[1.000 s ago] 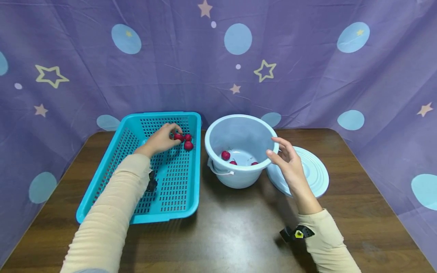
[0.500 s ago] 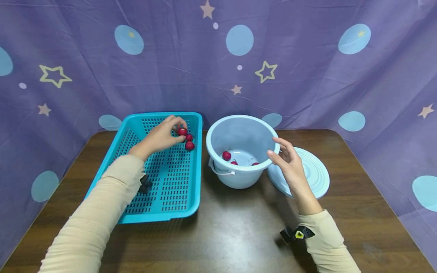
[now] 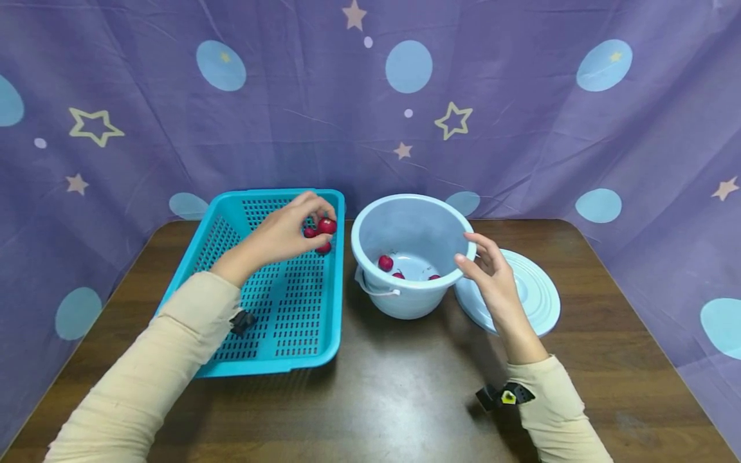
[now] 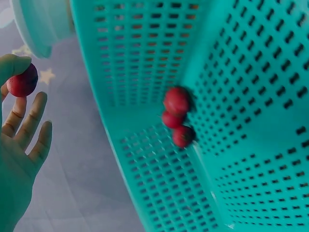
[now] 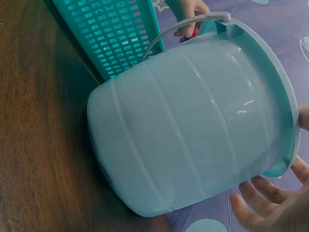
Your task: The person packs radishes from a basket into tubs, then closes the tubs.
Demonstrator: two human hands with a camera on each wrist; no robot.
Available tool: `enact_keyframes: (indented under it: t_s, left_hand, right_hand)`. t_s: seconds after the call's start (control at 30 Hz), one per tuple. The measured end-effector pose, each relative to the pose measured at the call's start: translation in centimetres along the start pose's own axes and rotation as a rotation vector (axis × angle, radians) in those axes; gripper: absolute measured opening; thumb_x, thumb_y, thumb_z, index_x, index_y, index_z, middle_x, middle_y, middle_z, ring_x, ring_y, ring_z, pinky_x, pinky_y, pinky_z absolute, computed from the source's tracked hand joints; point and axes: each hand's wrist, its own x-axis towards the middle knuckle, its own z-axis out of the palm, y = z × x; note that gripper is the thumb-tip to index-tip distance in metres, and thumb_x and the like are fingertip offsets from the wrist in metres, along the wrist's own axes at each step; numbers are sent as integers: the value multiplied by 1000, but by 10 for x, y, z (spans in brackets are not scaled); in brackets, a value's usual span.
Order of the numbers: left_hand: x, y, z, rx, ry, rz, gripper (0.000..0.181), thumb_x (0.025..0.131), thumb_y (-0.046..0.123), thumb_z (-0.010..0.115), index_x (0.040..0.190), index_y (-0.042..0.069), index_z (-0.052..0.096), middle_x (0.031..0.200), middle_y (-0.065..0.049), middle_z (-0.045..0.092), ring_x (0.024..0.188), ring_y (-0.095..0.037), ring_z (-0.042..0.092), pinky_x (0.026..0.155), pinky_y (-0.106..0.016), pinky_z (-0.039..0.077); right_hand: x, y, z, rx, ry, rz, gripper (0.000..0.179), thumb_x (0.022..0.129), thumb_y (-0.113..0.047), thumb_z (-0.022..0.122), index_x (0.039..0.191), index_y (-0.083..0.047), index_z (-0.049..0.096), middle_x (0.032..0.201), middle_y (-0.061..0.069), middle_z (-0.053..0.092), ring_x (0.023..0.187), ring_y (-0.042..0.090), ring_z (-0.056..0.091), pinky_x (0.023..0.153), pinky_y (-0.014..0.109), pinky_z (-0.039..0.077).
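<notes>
My left hand (image 3: pixel 283 235) pinches a small round red fruit (image 4: pixel 23 81) between thumb and fingertips, above the far right part of the turquoise plastic basket (image 3: pixel 334 302). Beneath it, three more red fruits (image 4: pixel 177 100) lie together against the basket's inner side in the left wrist view; the hand partly hides them from the head camera. To the right stands a light blue bucket (image 3: pixel 405 301), upright, with a few red fruits (image 3: pixel 385 262) on its bottom. My right hand (image 3: pixel 492 276) holds the bucket's right rim between thumb and fingers.
A round light blue lid (image 3: pixel 535 289) lies on the wooden table (image 3: pixel 393 399), right of the bucket and partly behind my right hand. The bucket's handle (image 3: pixel 376 292) hangs down at its front left. A purple patterned curtain (image 3: pixel 324 116) borders the table's back.
My left hand has lifted the red fruit off the group and carried it a little to the right, near the basket's right rim. My right hand stays on the bucket rim.
</notes>
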Motion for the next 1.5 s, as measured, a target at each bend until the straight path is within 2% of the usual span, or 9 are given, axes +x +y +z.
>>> enact_keyframes:
  t_s: [0.3, 0.47, 0.7, 1.1, 1.5]
  left_hand:
    - [3, 30, -2, -28, 26, 105, 26, 89, 15, 72, 113, 17, 62, 107, 3, 53, 96, -14, 57, 64, -35, 45]
    - [7, 43, 2, -65, 13, 151, 30, 87, 14, 75, 114, 16, 63, 110, 2, 53, 99, -14, 55, 67, -33, 49]
    - [15, 58, 9, -68, -20, 204, 29, 87, 15, 75, 113, 17, 64, 110, 4, 54, 95, -17, 58, 67, -32, 49]
    - [25, 76, 22, -59, -80, 227, 30, 85, 22, 79, 113, 21, 67, 108, 7, 56, 98, -9, 57, 69, -29, 51]
    - [30, 88, 40, -42, -195, 240, 27, 89, 30, 75, 115, 26, 68, 109, 12, 60, 96, -8, 57, 72, -28, 49]
  right_hand:
    - [0, 0, 0, 4, 7, -13, 49, 96, -21, 66, 142, -13, 49, 134, 11, 51, 112, 14, 55, 87, 24, 48]
    - [-1, 0, 0, -1, 6, -14, 50, 96, -22, 66, 142, -13, 49, 134, 10, 51, 112, 14, 55, 87, 24, 48]
    - [0, 0, 1, 3, 2, -14, 50, 96, -22, 66, 142, -13, 49, 135, 11, 51, 112, 14, 55, 87, 24, 48]
    - [0, 1, 0, 5, 3, -15, 49, 97, -22, 66, 142, -13, 49, 136, 11, 50, 113, 15, 54, 87, 24, 48]
    - [1, 1, 0, 7, 5, -20, 49, 97, -22, 66, 142, -13, 49, 136, 13, 52, 111, 14, 56, 87, 24, 47]
